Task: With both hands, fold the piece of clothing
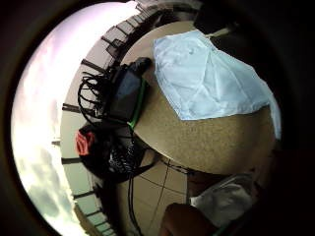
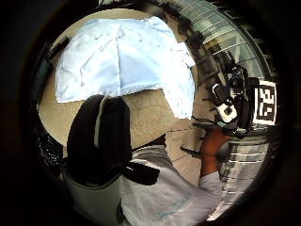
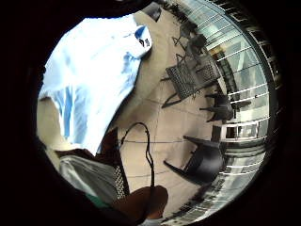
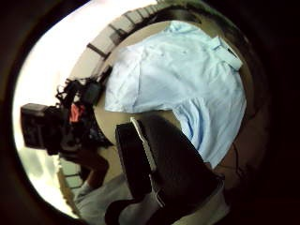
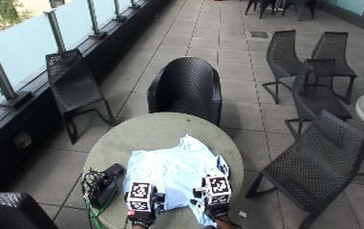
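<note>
- A pale blue shirt (image 5: 175, 179), of thin creased cloth, is spread flat on the round surface (image 5: 137, 133), towards the person's edge; one part hangs over the rim on the right side.
- A collar (image 4: 229, 54) is seen at the far end of the shirt.
- The left hand (image 5: 141, 210) and right hand (image 5: 214, 202) are held over the near hem; the grip of neither can be told.
- A black device with coiled cables (image 5: 102, 186) lies on the speckled, stone-like surface just left of the shirt.
- Black woven chairs (image 5: 187, 88) stand around on the tiled floor.
</note>
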